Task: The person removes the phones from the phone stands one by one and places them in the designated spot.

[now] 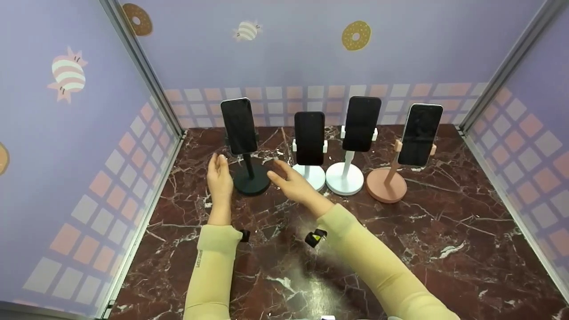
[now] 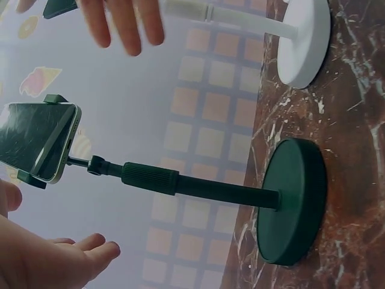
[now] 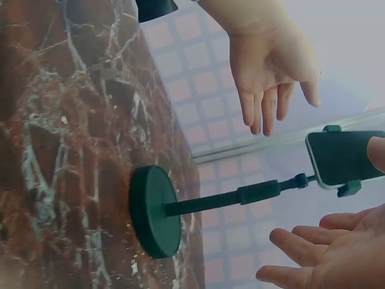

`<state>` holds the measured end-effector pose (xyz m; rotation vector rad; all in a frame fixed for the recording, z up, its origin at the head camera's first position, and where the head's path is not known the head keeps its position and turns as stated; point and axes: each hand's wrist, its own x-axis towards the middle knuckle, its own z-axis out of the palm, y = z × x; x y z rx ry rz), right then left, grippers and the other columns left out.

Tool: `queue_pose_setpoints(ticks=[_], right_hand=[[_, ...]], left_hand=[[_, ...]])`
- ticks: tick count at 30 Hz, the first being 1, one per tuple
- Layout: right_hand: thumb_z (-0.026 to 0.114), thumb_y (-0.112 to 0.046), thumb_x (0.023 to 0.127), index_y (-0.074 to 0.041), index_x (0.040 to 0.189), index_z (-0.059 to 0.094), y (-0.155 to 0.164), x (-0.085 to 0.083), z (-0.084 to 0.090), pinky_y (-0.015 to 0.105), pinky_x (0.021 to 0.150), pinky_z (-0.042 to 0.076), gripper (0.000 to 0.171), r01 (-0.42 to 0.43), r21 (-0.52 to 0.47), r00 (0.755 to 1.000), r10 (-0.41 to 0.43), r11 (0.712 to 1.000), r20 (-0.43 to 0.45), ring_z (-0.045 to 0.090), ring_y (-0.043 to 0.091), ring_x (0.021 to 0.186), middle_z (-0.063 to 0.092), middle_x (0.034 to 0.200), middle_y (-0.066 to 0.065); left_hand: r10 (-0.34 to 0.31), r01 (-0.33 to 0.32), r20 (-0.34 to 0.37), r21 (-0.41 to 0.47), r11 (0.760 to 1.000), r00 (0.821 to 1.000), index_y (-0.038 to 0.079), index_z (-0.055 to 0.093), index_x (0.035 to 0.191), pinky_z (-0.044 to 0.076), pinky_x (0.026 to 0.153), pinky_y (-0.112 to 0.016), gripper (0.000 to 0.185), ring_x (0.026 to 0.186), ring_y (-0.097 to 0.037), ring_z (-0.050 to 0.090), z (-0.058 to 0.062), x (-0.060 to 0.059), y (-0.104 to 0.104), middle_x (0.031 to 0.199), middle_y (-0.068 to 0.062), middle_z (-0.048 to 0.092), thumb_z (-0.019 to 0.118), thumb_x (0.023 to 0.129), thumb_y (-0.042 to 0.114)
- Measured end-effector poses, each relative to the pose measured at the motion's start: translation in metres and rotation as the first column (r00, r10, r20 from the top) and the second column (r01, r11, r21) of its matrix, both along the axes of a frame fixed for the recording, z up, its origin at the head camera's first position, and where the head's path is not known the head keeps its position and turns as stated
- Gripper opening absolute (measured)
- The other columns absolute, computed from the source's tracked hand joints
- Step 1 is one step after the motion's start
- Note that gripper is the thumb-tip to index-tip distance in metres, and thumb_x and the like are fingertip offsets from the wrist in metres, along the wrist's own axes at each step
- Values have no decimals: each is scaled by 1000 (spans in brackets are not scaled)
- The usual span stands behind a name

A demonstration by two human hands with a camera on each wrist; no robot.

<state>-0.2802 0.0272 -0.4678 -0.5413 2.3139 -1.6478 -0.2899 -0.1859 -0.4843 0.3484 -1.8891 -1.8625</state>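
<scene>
A dark phone (image 1: pixel 239 126) is clamped in a black stand (image 1: pixel 251 180) on the marble table (image 1: pixel 444 231); both wrist views show that stand's round base (image 2: pixel 293 201) (image 3: pixel 154 211) and the phone (image 2: pixel 36 141) (image 3: pixel 346 158). My left hand (image 1: pixel 219 174) hovers just left of the stand, fingers straight, holding nothing. On the stand's right, my right hand (image 1: pixel 291 181) is spread, palm turned toward it, also touching nothing. In the wrist views my left hand (image 2: pixel 54 259) and right hand (image 3: pixel 319 256) lie relaxed.
Three more phones stand in a row to the right: two on white stands (image 1: pixel 311 175) (image 1: pixel 344 178), one on a pink stand (image 1: pixel 386 184). Purple panel walls (image 1: pixel 89 133) close in the left, back and right sides.
</scene>
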Motion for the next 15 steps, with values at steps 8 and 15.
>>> queue_pose_setpoints(ticks=[8, 15], right_hand=[[54, -34, 108, -8, 163, 28, -15, -18, 19, 45, 114, 49, 65, 26, 16, 999, -26, 1000, -28, 46, 32, 147, 37, 165, 17], [54, -29, 108, -6, 162, 27, -26, -33, 28, 43, 118, 44, 65, 60, 8, 996, -59, 998, -67, 52, 33, 142, 40, 162, 19]], left_hand=[[-29, 29, 18, -24, 999, 999, -3, 34, 157, 32, 126, -41, 55, 152, -36, 37, 12, -10, -3, 163, -23, 36, 45, 112, 25], [-44, 44, -8, -1, 999, 999, -5, 43, 152, 34, 125, -38, 48, 149, -31, 43, 18, -21, -4, 156, -23, 49, 44, 112, 22]])
